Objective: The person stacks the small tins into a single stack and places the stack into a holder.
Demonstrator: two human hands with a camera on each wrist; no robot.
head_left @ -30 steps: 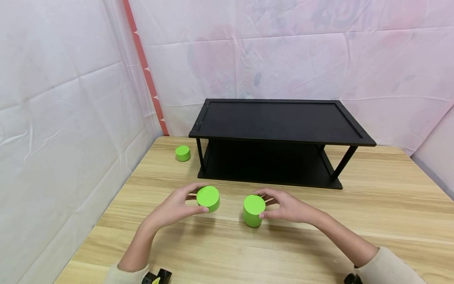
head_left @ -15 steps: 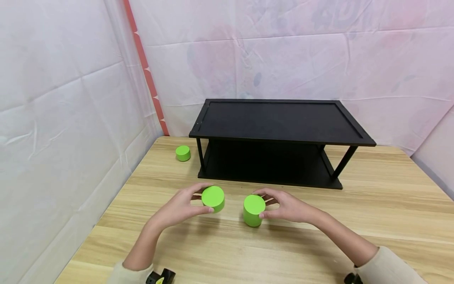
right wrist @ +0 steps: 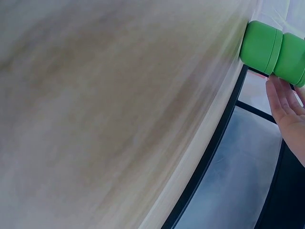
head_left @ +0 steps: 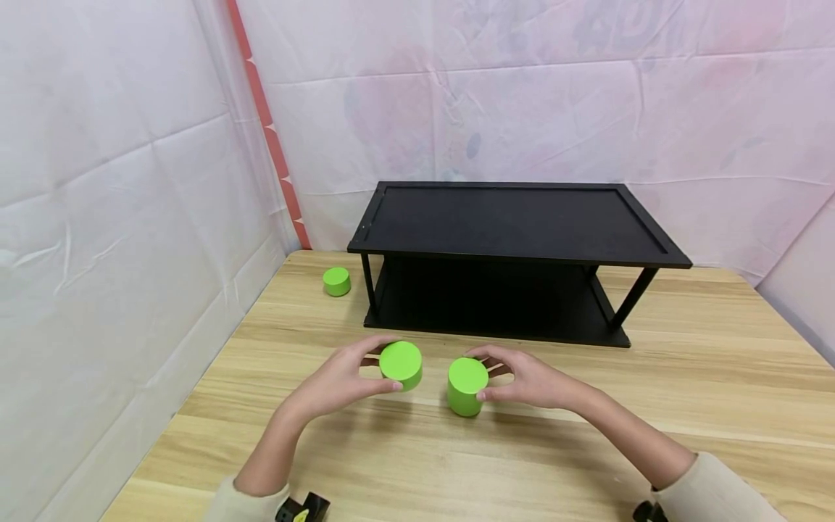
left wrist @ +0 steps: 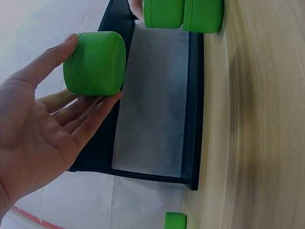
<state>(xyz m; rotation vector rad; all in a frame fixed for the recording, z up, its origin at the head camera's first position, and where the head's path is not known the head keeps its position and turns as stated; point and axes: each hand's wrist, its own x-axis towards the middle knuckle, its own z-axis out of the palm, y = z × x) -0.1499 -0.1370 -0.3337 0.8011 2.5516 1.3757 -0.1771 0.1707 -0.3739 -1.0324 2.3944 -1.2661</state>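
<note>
My left hand [head_left: 339,377] pinches a short green round container [head_left: 401,364] between thumb and fingers, raised above the table. A thin seam runs around it in the left wrist view. To its right, two like containers stand stacked on the wood. My right hand [head_left: 528,377] holds the upper stacked container [right wrist: 291,57] from the right, thumb in front and fingers behind. Its mate, the lower stacked container [right wrist: 259,45], rests on the table. A small gap separates the left hand's container from the stack.
A black two-tier rack [head_left: 522,221] stands behind the hands on the wooden table [head_left: 404,478]. Left of the rack sits another green round container [head_left: 336,281]. White and pinkish cloth [head_left: 522,116] hangs along the back and left.
My left hand has moved right with its container, narrowing the gap to the stack. The right hand and the stack have stayed where they were.
</note>
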